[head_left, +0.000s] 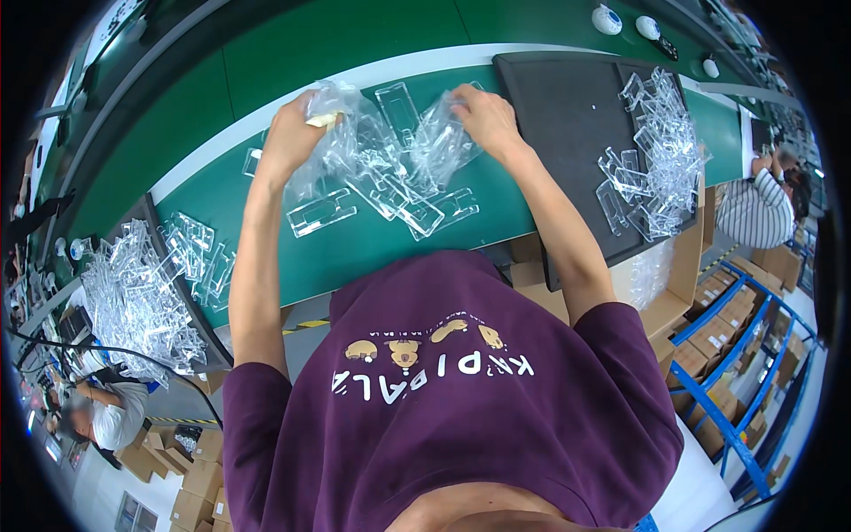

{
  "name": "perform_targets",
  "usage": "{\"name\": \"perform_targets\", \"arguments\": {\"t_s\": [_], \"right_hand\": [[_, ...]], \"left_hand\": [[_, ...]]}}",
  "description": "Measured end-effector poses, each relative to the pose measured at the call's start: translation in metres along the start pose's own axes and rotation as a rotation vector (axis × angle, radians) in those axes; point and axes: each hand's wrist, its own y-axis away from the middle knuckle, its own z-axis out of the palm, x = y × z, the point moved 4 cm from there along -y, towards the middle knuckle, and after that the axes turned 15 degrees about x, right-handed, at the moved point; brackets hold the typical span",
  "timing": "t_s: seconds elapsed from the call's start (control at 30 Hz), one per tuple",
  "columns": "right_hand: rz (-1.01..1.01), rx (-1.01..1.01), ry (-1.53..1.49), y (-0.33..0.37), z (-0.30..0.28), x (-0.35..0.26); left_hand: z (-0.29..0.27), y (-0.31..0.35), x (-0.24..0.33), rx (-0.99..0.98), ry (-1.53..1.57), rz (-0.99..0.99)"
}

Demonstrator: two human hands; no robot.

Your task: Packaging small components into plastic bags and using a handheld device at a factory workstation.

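Observation:
My left hand (295, 135) is closed on a clear plastic bag (337, 155), with a pale yellow piece showing by the fingers. The crumpled film under my right hand (487, 117) is pinched between its fingers; whether it belongs to the same bag I cannot tell. Between my hands, clear plastic frames (390, 191) lie in a loose heap, partly covered by the film. One rectangular frame (397, 108) leans just beyond the heap. Another flat frame (321, 213) rests on the green table nearer to me.
On the right, a dark tray (558, 115) holds a pile of clear parts (660, 160). Another heap of clear parts (137, 297) fills a dark tray at the left. An open cardboard box (678, 297) stands below the right tray. Other people sit at both sides.

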Motion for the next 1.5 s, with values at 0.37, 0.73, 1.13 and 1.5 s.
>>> {"name": "perform_targets", "arguments": {"t_s": [0.37,0.73,1.13,1.5], "right_hand": [[-0.31,0.227,0.018,0.02,-0.145,-0.098],[0.017,-0.253,-0.654,0.062,-0.086,-0.146],[-0.072,-0.58,-0.744,0.103,-0.022,-0.2],[0.038,-0.392,-0.319,0.143,0.044,-0.235]], "left_hand": [[-0.111,0.041,0.067,0.033,0.377,0.013],[-0.061,0.111,0.117,0.077,0.533,0.336],[-0.031,0.482,-0.152,0.944,1.498,-1.408],[-0.307,0.57,-0.481,1.822,0.009,-0.832]]}}
